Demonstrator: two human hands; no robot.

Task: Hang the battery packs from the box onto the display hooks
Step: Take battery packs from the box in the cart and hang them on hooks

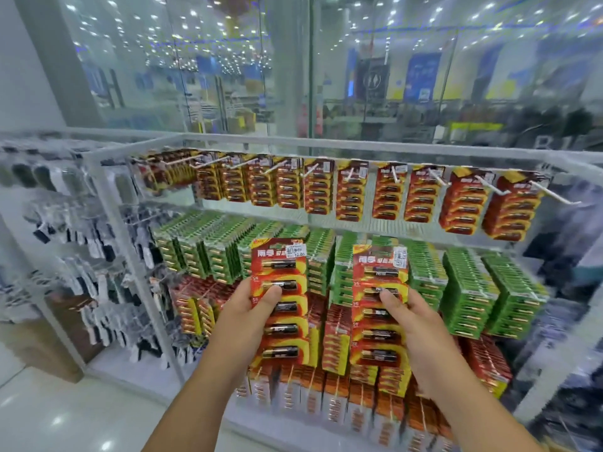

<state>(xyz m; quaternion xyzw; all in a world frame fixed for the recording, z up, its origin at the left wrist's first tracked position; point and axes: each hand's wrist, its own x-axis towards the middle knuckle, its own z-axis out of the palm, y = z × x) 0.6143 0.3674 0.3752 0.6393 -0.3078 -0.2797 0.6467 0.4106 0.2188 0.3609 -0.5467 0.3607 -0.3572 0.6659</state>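
**Two red battery packs held up at the display rack**

Head cam view: each hand has its own pack. The left hand (253, 308) is gripping a red battery pack (283, 321) by its left edge, thumb pressed on the front over the second battery down. The right hand (412, 316) grips another red battery pack (378, 324) from its right side, thumb on the front too. Both packs are upright, side by side but apart, each with a white price sticker near the top.

They're held up in front of the white display rack (130, 256), roughly level with the row of green battery packs (470, 288). Above that, the top row of red packs (352, 195) hangs on white display hooks (489, 187). More red packs hang lower down behind the hands. Left of the rack there's some blurry hanging merchandise, can't tell what it is. Glass wall behind it all.
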